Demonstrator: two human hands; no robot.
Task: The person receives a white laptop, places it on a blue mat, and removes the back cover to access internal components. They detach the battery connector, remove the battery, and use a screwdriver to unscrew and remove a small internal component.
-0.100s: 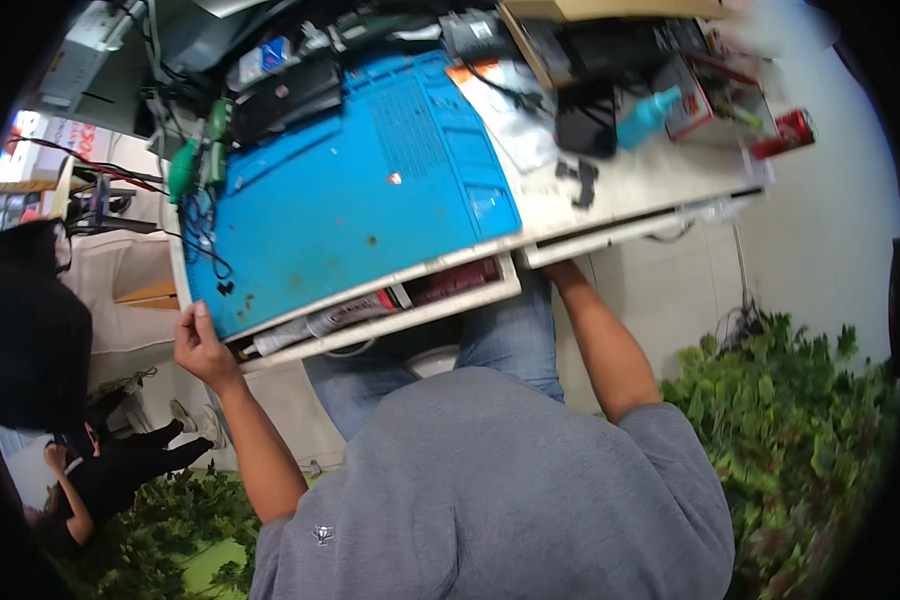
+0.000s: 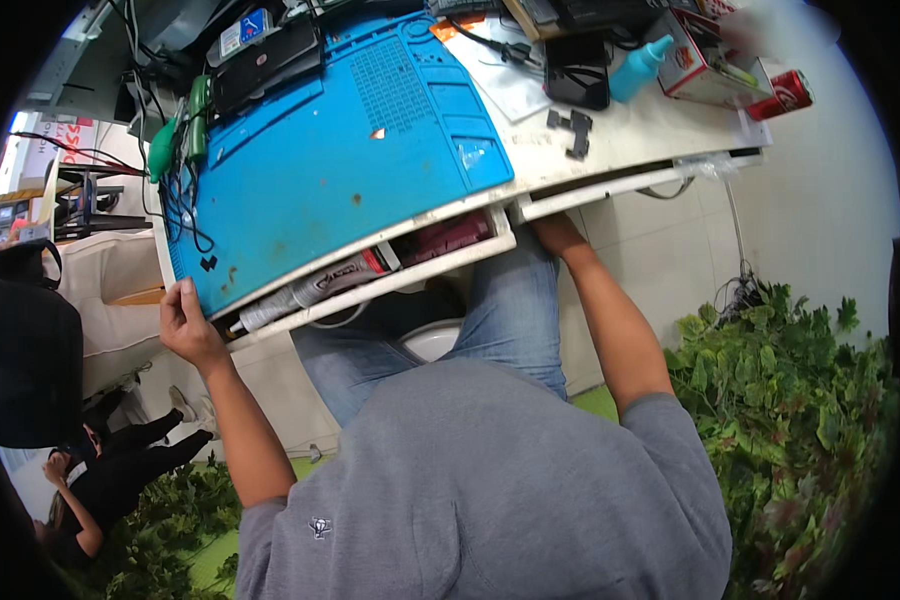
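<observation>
I have the left hand [image 2: 192, 332] at the near left corner of the tabletop [image 2: 660, 122], its thumb up against the edge of the blue mat [image 2: 310, 190] and its other fingers bent in close. The spread is narrow, but from here I cannot tell whether it grips the corner or merely rests on it.

The left drawer [image 2: 420, 269], just beside that hand, is pulled out beneath the mat's front edge. In it I see a silver tube [image 2: 315, 285] lying lengthwise, nozzle toward the hand, and a dark red pack [image 2: 448, 238] at the right end.

The right hand [image 2: 560, 236] is low by the left end of the right drawer [image 2: 620, 187], partly hidden under its front, so I cannot tell how its fingers stand or whether they hold anything. That drawer shows a narrow dark gap along its top, with clear plastic [image 2: 708, 165] near its right end.

On the mat's left side I get a tangle of cables [image 2: 182, 210], a green bulb [image 2: 162, 150] and a small black piece [image 2: 208, 263]. Right of the mat, a black bracket [image 2: 572, 132] lies in front of a phone [image 2: 577, 85]; a light blue bottle [image 2: 640, 68], an open box [image 2: 705, 70] and a red can [image 2: 785, 95] follow toward the right.
</observation>
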